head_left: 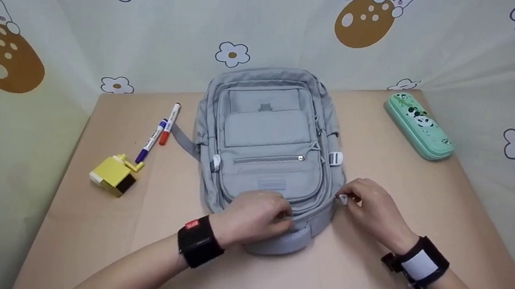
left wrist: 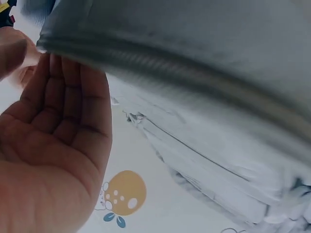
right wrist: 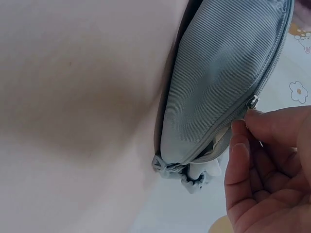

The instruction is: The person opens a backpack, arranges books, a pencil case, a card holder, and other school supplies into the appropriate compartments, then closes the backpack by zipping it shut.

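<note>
A grey backpack (head_left: 266,131) lies on its back on the table, its front pockets facing up. At its lower right edge my right hand (head_left: 376,211) pinches a zipper pull (head_left: 342,199) between thumb and fingers. In the right wrist view the metal zip slider (right wrist: 252,102) sits just beyond the fingertips, and the zip gapes on one side of it. Over the bottom of the bag is my left hand (head_left: 254,217). In the left wrist view its fingers (left wrist: 90,107) are nearly straight, tips against the zipped edge (left wrist: 165,73), with the thumb apart.
Left of the bag lie a red marker (head_left: 170,125), a blue marker (head_left: 151,142) and a yellow block-shaped object (head_left: 113,174) with a small crank. A green panda pencil case (head_left: 419,126) is at the back right. Patterned curtains (head_left: 163,32) surround the table.
</note>
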{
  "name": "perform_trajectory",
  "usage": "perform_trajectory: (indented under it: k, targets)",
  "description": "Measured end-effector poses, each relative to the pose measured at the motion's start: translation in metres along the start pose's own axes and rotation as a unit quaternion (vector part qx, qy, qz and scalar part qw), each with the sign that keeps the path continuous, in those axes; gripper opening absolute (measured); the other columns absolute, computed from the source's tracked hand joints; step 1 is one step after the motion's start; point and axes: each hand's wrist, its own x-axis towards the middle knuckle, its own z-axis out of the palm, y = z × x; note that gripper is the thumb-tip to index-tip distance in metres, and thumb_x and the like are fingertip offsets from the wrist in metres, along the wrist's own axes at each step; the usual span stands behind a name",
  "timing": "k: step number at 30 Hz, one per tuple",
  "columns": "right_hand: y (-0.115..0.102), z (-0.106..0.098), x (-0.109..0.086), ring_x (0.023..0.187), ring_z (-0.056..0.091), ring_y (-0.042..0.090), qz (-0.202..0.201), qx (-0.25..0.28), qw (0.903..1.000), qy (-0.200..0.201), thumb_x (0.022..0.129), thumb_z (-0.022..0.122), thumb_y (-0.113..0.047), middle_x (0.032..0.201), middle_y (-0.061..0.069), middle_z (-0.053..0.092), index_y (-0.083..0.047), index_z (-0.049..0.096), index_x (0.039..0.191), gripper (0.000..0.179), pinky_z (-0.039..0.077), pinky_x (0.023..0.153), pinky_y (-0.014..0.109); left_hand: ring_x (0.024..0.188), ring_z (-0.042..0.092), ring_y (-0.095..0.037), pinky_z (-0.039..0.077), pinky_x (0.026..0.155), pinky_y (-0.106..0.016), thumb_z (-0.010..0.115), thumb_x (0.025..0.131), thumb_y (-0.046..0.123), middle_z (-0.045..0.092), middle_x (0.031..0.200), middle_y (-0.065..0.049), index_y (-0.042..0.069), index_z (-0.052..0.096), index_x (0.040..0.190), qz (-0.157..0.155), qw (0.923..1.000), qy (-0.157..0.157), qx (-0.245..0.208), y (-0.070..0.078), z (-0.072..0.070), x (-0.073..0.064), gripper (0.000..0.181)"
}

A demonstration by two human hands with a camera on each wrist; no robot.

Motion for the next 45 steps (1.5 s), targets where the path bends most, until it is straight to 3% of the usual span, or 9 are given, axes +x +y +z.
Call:
perform_trajectory:
  k: [5,9,13,19,25,30,35,45]
  targets:
    - [-0.001,0.000,-0.003,0.084,0.062,0.013,-0.010,0.015,0.9998,0.009,0.076,0.074,0.018,0.092,-0.005,0.069,-0.010,0.074,0.096,0.034,0.051,0.073,0.028,0.076,0.061,-0.012,0.050,0.063,-0.029,0.065,0.098,0.046,0.067,0.088,0.007,0.019,0.077,0.101,0.004,0.9987,0.020,0.046,0.009,0.003,0.030,0.029]
    - [-0.003,0.001,-0.007,0.083,0.061,0.014,0.000,0.031,0.9994,0.014,0.077,0.072,0.018,0.093,-0.003,0.066,-0.009,0.070,0.099,0.035,0.050,0.072,0.026,0.070,0.057,-0.014,0.046,0.056,-0.030,0.064,0.098,0.047,0.062,0.079,0.006,0.020,0.072,0.085,-0.001,0.9972,0.015,0.073,0.018,0.011,0.052,0.032]
    - [-0.005,0.001,-0.008,0.083,0.062,0.015,0.013,0.059,0.9980,0.017,0.077,0.070,0.019,0.096,-0.002,0.066,-0.008,0.068,0.101,0.036,0.051,0.072,0.022,0.067,0.057,-0.016,0.045,0.053,-0.032,0.065,0.098,0.046,0.060,0.073,0.005,0.019,0.062,0.073,-0.010,0.9963,-0.006,0.086,0.025,0.016,0.063,0.037]
    - [-0.005,0.000,-0.007,0.083,0.064,0.019,0.037,0.081,0.9959,0.014,0.076,0.069,0.021,0.095,-0.003,0.065,-0.008,0.066,0.099,0.037,0.053,0.072,0.024,0.068,0.062,-0.018,0.050,0.054,-0.035,0.068,0.097,0.036,0.064,0.074,0.002,0.016,0.063,0.080,-0.008,0.9944,-0.025,0.103,0.028,0.014,0.064,0.027]
    - [0.005,-0.003,0.005,0.083,0.059,0.017,0.040,0.032,0.9987,0.003,0.076,0.068,0.019,0.091,0.001,0.063,-0.007,0.063,0.096,0.033,0.052,0.073,0.032,0.062,0.060,-0.018,0.049,0.052,-0.036,0.066,0.097,0.027,0.064,0.071,0.002,0.016,0.064,0.075,-0.006,0.9914,-0.035,0.126,0.031,0.006,0.066,0.025]
    - [0.025,-0.006,0.014,0.082,0.056,0.020,0.088,0.012,0.9960,0.004,0.077,0.065,0.018,0.088,0.005,0.061,-0.006,0.060,0.093,0.030,0.048,0.072,0.037,0.062,0.060,-0.019,0.050,0.051,-0.037,0.063,0.097,0.024,0.063,0.069,0.001,0.017,0.059,0.071,-0.019,0.9913,-0.055,0.118,0.033,0.003,0.067,0.028]
    - [0.043,-0.004,0.030,0.084,0.059,0.030,0.112,0.013,0.9936,-0.007,0.079,0.064,0.016,0.089,0.011,0.063,-0.003,0.061,0.094,0.024,0.048,0.076,0.043,0.065,0.061,-0.019,0.050,0.054,-0.036,0.062,0.099,0.023,0.062,0.071,0.002,0.017,0.059,0.074,-0.020,0.9923,-0.071,0.099,0.034,0.003,0.066,0.026]
    - [0.064,0.004,0.065,0.092,0.063,0.037,0.114,-0.005,0.9934,-0.003,0.086,0.064,0.011,0.097,0.018,0.069,0.001,0.067,0.101,0.018,0.049,0.086,0.052,0.064,0.060,-0.018,0.050,0.053,-0.035,0.062,0.100,0.023,0.062,0.070,0.003,0.016,0.064,0.079,-0.006,0.9933,-0.064,0.096,0.036,0.006,0.064,0.022]
